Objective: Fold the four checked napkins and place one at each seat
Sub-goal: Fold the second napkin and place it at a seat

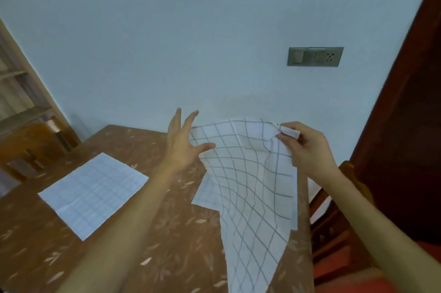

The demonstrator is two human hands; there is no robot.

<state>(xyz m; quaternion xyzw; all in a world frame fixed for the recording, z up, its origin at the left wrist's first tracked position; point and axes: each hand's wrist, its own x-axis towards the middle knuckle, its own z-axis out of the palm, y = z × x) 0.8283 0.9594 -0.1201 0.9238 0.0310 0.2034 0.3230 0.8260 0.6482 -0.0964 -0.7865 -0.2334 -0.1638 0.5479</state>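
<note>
My right hand pinches the top corner of a white checked napkin, which hangs unfolded in the air over the table's right side. My left hand is raised with fingers spread, its thumb touching the napkin's upper left edge. A folded checked napkin lies flat on the brown flowered tablecloth at the left. Another white napkin lies on the table partly behind the hanging one.
The table stands against a pale blue wall with a socket plate. A wooden chair stands at the far left, another chair at the right beside a dark wooden door.
</note>
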